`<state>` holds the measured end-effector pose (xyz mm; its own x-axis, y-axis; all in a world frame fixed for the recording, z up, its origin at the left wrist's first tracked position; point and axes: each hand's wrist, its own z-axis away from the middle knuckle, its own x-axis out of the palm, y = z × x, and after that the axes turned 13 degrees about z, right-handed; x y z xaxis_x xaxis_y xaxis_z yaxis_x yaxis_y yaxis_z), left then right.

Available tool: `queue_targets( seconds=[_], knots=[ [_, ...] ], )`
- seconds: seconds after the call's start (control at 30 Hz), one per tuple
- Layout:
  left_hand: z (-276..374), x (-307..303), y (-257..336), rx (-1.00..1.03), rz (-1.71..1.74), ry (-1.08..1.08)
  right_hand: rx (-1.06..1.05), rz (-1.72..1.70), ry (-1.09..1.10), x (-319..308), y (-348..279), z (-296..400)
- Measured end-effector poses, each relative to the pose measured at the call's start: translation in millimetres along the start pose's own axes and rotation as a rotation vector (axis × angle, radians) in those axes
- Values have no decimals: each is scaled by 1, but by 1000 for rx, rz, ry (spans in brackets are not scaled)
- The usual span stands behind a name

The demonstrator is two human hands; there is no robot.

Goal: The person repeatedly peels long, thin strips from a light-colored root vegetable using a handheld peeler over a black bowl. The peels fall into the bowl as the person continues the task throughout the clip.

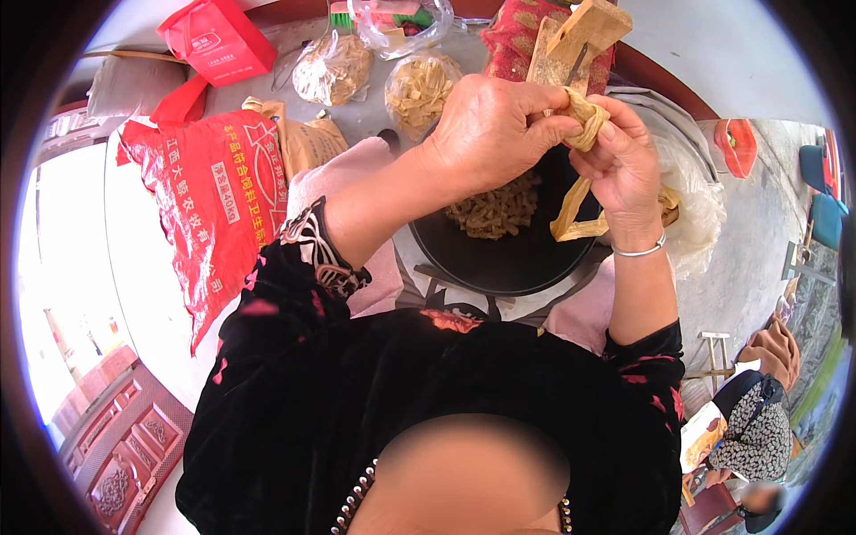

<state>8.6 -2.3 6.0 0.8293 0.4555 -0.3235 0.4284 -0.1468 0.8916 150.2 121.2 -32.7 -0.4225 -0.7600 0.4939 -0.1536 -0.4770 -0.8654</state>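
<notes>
Between my two hands is a yellowish, fibrous-looking strip wound into a small bundle [584,120]; its exact material is unclear. My left hand [485,130] pinches the bundle's left side with thumb and forefinger. On the right side, my right hand [618,157] grips it with thumb and fingers, and a loose length of strip [570,212] hangs below that hand. Beneath both hands sits a black round basin [501,273], partly hidden by my left arm. Small chopped brownish pieces [498,212] lie in it.
Past my hands stands a wooden stand with a metal blade [579,60] against red patterned cloth [508,40]. Bags of pale pieces [420,90] sit on the floor. A red sack [207,200] is at left, a clear plastic bag [695,214] at right. A person [752,428] is at lower right.
</notes>
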Motion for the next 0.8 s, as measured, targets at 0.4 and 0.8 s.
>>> queue_targets(
  seconds=[0.4,0.8],
  knots=[
    [9,5,-4,-163,326,145,46,73,-29,14,-6,1],
    [8,2,-25,-291,192,128,-106,554,-1,7,-4,-12]
  ],
)
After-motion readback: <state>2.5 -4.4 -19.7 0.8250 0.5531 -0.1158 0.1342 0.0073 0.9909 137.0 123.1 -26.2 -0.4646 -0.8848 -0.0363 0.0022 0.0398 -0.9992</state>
